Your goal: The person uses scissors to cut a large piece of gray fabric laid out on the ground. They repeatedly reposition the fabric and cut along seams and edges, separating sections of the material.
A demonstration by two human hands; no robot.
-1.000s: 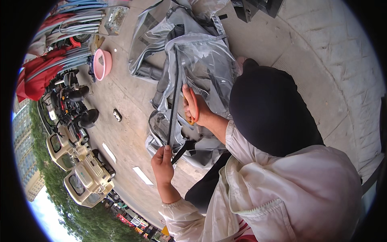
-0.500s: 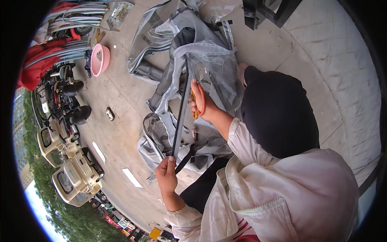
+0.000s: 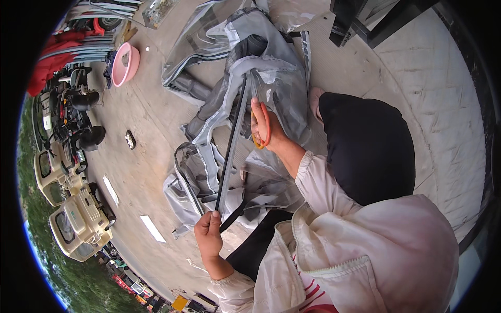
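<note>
My left hand [image 3: 209, 235] pinches the lower end of a long black zipper strip [image 3: 229, 143] between thumb and fingers. The strip runs taut up past my right hand [image 3: 270, 128] to the grey mesh and clear plastic sheeting [image 3: 284, 86]. Orange-handled scissors [image 3: 268, 122] are in my right hand, its fingers curled round the loops and its thumb lying along the strip. The blades are hidden, so I cannot tell whether they touch it. More crumpled sheeting with grey edging [image 3: 180, 198] lies by my left hand, with a black strap [image 3: 235, 214] beside it.
A pink basin [image 3: 126, 65] stands on the concrete floor at the left. Small vehicles [image 3: 78, 219] are parked along the far left. White strips [image 3: 152, 228] and a small dark object [image 3: 130, 140] lie on the floor. A black metal frame [image 3: 370, 26] is at the top right.
The view has shifted slightly. My left hand still grips the zipper strip's end, and my right hand has turned a little with the scissors still in it.
</note>
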